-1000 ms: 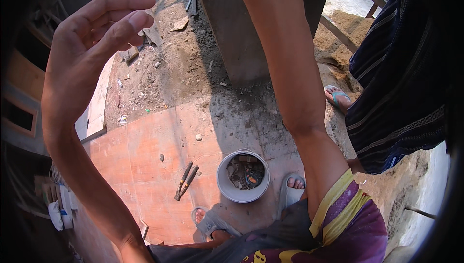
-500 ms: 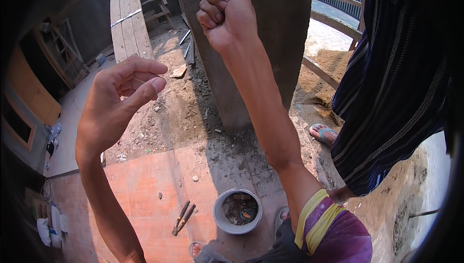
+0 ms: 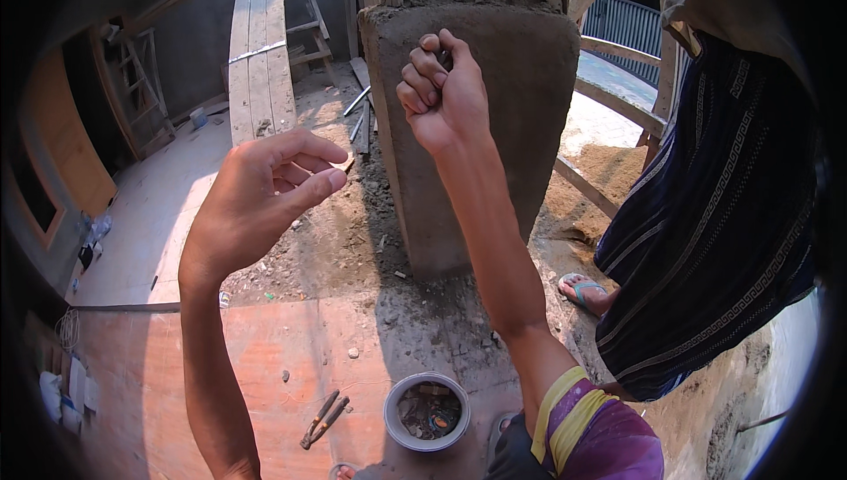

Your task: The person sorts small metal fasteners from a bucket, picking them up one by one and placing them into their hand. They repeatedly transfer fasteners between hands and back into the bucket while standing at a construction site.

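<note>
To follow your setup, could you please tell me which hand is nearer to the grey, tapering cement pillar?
Right: the right hand is in front of the upper pillar, contact unclear; the left hand is off to its left.

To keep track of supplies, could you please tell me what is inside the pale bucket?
The pale bucket holds a dark jumble of small pieces, including a roundish item showing some orange. The jumble covers the bucket's bottom and anything lying beneath it.
</note>
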### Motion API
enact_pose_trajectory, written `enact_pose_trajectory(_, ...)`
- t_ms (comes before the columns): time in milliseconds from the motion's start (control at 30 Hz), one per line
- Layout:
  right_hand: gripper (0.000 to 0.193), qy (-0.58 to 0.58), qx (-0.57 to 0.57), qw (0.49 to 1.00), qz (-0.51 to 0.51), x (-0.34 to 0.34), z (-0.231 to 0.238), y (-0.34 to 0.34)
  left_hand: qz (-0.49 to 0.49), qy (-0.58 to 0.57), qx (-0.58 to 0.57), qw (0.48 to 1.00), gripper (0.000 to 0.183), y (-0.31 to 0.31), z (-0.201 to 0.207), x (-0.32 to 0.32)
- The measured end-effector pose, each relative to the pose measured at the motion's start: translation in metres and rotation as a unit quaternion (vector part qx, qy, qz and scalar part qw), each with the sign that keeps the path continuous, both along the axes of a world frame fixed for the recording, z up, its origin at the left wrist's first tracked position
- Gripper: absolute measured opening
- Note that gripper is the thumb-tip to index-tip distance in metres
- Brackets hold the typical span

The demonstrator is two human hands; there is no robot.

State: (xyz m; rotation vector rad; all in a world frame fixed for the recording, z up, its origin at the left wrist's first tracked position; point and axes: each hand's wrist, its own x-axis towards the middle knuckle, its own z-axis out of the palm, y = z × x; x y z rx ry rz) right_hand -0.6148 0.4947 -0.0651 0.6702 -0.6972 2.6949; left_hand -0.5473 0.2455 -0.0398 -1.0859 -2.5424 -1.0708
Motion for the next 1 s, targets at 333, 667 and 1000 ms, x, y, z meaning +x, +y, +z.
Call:
enact_pose_trajectory(333, 0.047, 0.013, 0.287, 0.957, -0.045, 0.035, 0.000, -0.071, 0.000, 0.022, 0.077, 0.997, 0.062, -0.002, 0.007, 0.008)
enact_pose_trajectory(667, 0.046, 0.051, 0.251, 0.963, -0.077, 0.032, 0.002, -0.091, 0.035, 0.069, 0.051, 0.996, 0.061, -0.008, 0.012, 0.014)
enact_pose_trajectory(1000, 0.048, 0.047, 0.275, 0.957, -0.086, 0.042, 0.005, -0.094, 0.035, 0.056, 0.050, 0.997, 0.055, -0.012, 0.013, 0.015)
